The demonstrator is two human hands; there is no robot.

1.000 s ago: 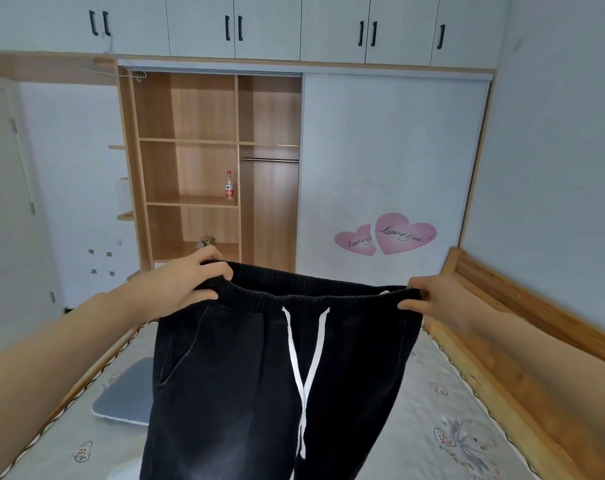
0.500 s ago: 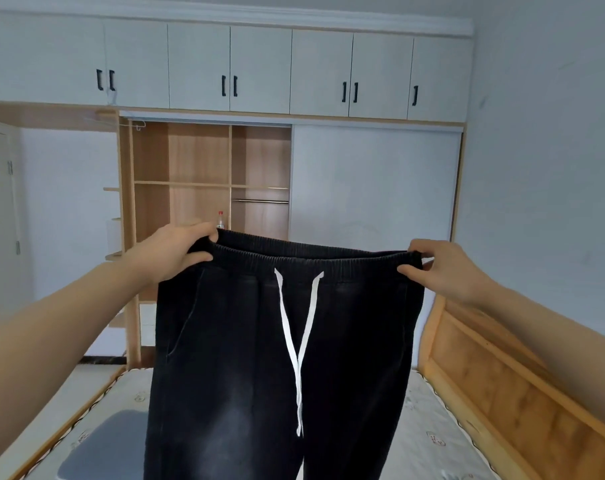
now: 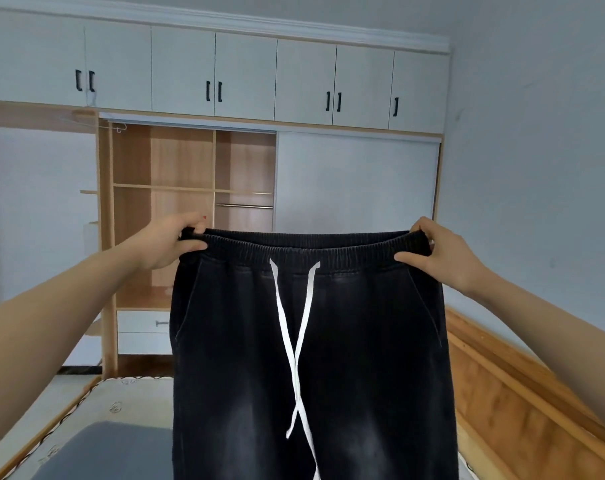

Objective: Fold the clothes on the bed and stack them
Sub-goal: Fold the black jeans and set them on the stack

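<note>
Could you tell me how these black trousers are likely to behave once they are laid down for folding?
The black trousers hang straight and limp from the waistband, so they are probably floppy and will crease where guided. The cloth looks thick, so perhaps fairly heavy. The loose white drawstring may swing or get caught in a fold. The left hand and right hand pinch the waistband ends.
</note>
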